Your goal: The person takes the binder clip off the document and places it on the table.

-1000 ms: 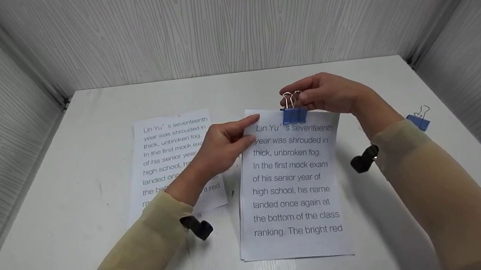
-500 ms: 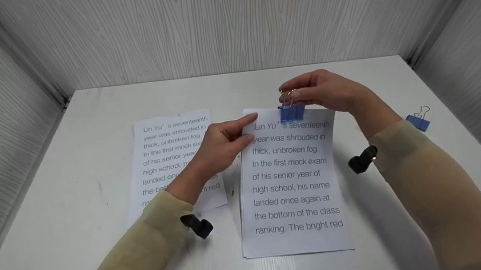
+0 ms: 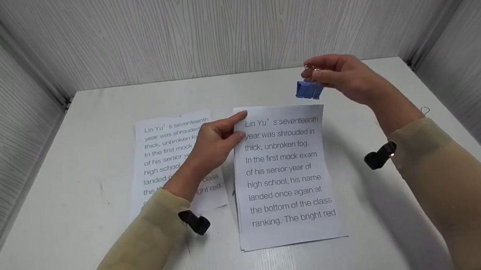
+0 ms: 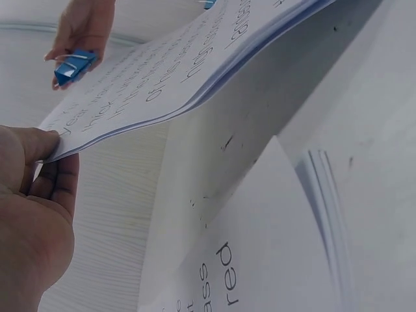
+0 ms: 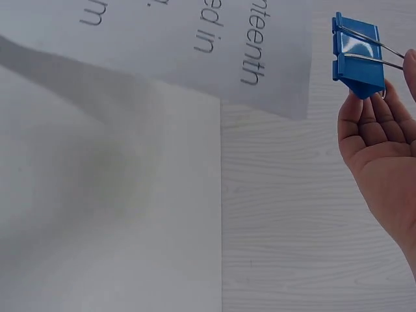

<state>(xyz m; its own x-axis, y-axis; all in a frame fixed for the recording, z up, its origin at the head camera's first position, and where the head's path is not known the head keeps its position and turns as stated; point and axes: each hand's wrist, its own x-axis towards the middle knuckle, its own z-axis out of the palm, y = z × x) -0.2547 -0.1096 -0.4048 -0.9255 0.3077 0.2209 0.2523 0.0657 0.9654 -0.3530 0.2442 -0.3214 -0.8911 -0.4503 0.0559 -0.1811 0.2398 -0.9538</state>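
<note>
My left hand [image 3: 216, 142] pinches the upper left edge of a stack of printed sheets [image 3: 287, 175], thumb on the front and fingers behind. In the left wrist view the stack [image 4: 175, 84] curves, its top end lifted off the table. Up and to the right of the sheets, my right hand [image 3: 350, 76] holds a blue binder clip [image 3: 308, 89] by its wire handles. The clip is apart from the paper, as the right wrist view also shows, where the binder clip [image 5: 359, 55] hangs beyond the top edge of the sheets [image 5: 273, 58].
A second stack of printed sheets [image 3: 176, 159] lies on the white table [image 3: 70, 171] at left, partly under my left forearm. Another clip's wire handle [image 3: 425, 110] peeks out behind the right sleeve. Grey wood-grain panels [image 3: 229, 24] enclose the back and sides.
The binder clip was at the top edge of the stack; my right hand has moved it up and right, off the paper. The left hand and the stack have shifted slightly left.
</note>
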